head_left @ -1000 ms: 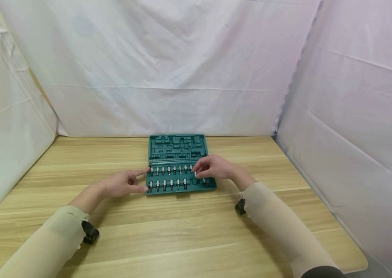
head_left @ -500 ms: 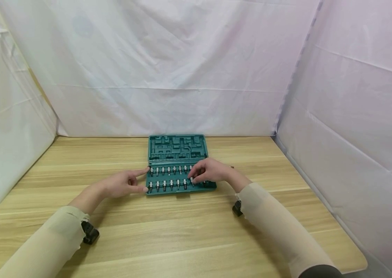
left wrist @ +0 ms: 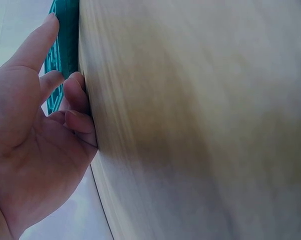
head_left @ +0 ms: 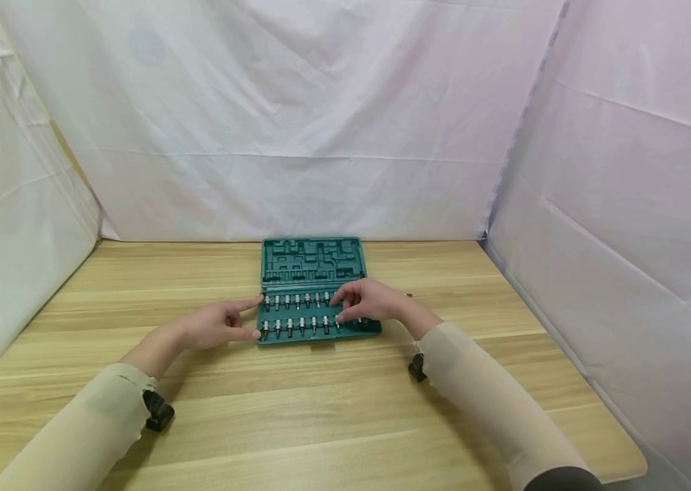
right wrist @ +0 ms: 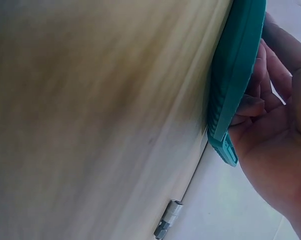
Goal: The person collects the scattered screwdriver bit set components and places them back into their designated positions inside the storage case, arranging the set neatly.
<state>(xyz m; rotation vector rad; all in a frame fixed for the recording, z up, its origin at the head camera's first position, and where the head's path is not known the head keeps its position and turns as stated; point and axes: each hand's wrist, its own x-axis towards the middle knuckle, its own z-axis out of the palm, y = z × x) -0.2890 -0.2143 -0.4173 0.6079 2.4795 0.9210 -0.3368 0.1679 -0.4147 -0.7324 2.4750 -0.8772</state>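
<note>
A green plastic socket case point(head_left: 296, 337) lies unfolded on the table, with two rows of silver-and-black bit sockets in its near half. My left hand point(head_left: 213, 324) touches the case's left edge with outstretched index finger and thumb; its other fingers curl inward, as the left wrist view shows. Over the right part of the case is my right hand point(head_left: 376, 300), index finger and thumb spread apart. Its thumb tip is at a bit socket point(head_left: 338, 326) seated in the near row, touching or just above it. Part of the far row is hidden behind this hand.
One loose bit socket point(right wrist: 169, 219) lies on the wooden table point(head_left: 296, 423), to the right of the case and partly behind the right wrist in the head view. White cloth point(head_left: 296, 123) hangs around the table's back and sides.
My right hand moved left and slightly toward me with a bit socket, lowered it into the near row, then parted its index finger from its thumb. The left hand stayed still.
</note>
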